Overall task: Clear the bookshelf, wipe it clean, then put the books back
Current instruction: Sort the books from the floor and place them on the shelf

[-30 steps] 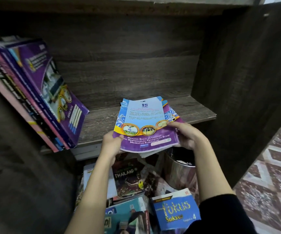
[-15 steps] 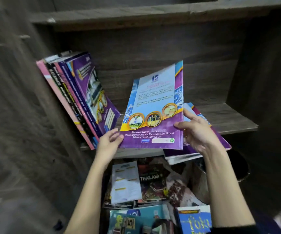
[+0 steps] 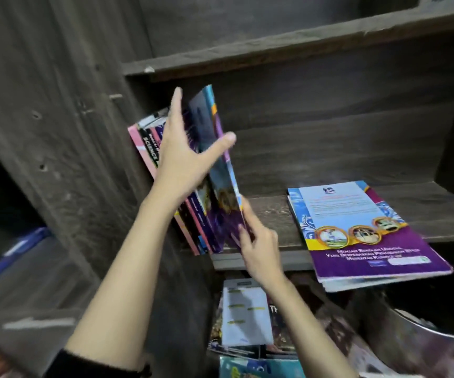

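On the far left is the dark wood side wall point(image 3: 70, 132) of the bookshelf. Next to it, a row of leaning books point(image 3: 150, 148) stands on 1 shelf board point(image 3: 272, 214) and tips to the left against the wall. I can see 1 pink spine and 1 black spine with the word SCIENCE. More spines are there, but the hand hides them, so I cannot count them all.

There are 2 hands. The left hand point(image 3: 182, 156) is up high and holds 1 purple book point(image 3: 221, 211). Its fingers are straight up behind the book, and its thumb is spread wide across the front. The purple book stands on its end, just beside the leaning books. The right hand point(image 3: 261, 249) is down low and pinches the bottom edge of the same book with bent fingers.

To the right, 1 flat stack point(image 3: 362, 230) lies on the same board, well apart from the row. Its top cover has 3 round pictures. It sticks out over the front edge.

Under the board is 1 messy pile of books point(image 3: 247, 315). At the bottom right is 1 shiny metal bin point(image 3: 411, 336).
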